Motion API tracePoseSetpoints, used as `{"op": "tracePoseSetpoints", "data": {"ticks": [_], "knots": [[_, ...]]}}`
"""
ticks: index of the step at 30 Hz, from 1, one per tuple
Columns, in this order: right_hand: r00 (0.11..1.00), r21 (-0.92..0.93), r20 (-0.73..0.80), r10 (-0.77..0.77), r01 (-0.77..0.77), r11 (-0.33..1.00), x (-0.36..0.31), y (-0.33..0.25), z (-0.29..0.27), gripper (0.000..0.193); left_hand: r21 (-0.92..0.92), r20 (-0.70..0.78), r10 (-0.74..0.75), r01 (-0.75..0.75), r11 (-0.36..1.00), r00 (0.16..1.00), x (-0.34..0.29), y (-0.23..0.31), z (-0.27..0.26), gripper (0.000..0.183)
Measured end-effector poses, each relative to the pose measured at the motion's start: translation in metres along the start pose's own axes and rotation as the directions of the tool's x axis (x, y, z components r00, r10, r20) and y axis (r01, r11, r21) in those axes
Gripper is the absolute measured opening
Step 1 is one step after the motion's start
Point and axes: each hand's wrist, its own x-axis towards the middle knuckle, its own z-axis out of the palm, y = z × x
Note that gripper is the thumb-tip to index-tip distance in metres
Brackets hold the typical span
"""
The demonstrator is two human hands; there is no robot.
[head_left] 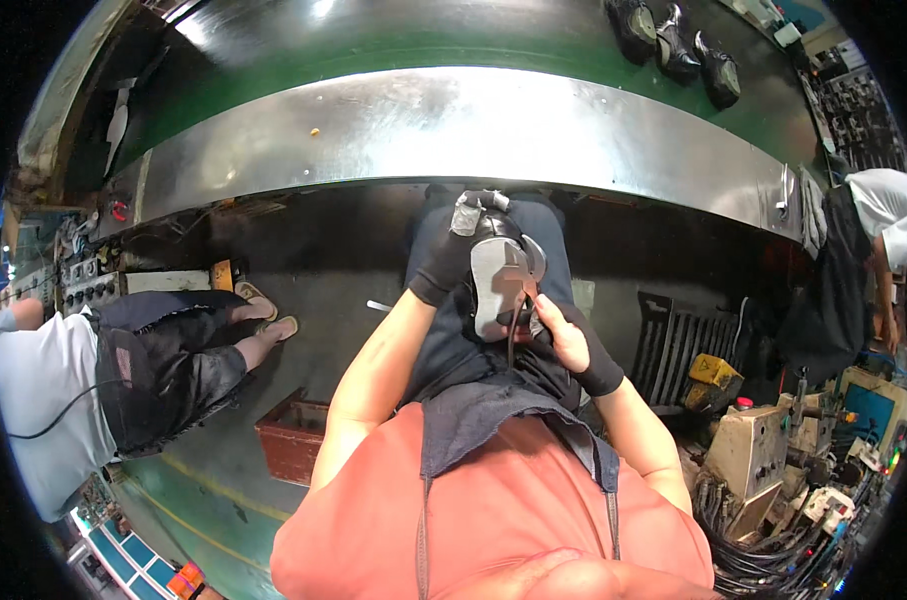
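My left hand [451, 258], in a dark fingerless glove with pale tape on the fingers, grips a black shoe over my lap. The shoe's grey sole [489, 282] faces up toward me. In my right hand [565, 338], also gloved with bare fingertips, is a pair of brownish pincers [524, 284]. The pincers' head lies against the edge of the sole, and one handle runs down toward my apron [503, 425]. My right fingers are wrapped round the tool and partly hide it. The shoe's upper is mostly hidden beneath the sole and my left hand.
A metal-edged bench [453, 125] with a green surface stretches ahead, with several black shoes [677, 45] at its far right. A reddish-brown box [291, 438] stands on the floor at left. Seated co-workers are on both sides. Machinery [748, 455] and cables fill the lower right.
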Motion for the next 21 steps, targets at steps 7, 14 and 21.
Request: {"op": "tracePoseSetpoints", "data": {"ticks": [7,14,21], "knots": [[0.993,-0.017,-0.028,0.111,-0.112,0.994,-0.010,-0.020,-0.003,0.046,0.185,-0.022,0.193,-0.186,0.965,0.981,-0.011,0.017,0.010,0.056],[0.904,0.682,0.427,-0.018,-0.309,0.663,0.014,0.039,-0.012,0.056,0.157,-0.009,0.165,-0.162,0.974,0.986,-0.021,0.021,0.021,0.039],[0.963,-0.397,0.149,0.223,-0.149,0.906,-0.007,-0.048,-0.024,0.056,0.077,-0.047,0.140,-0.136,0.988,0.989,-0.031,0.018,0.026,0.037]]}}
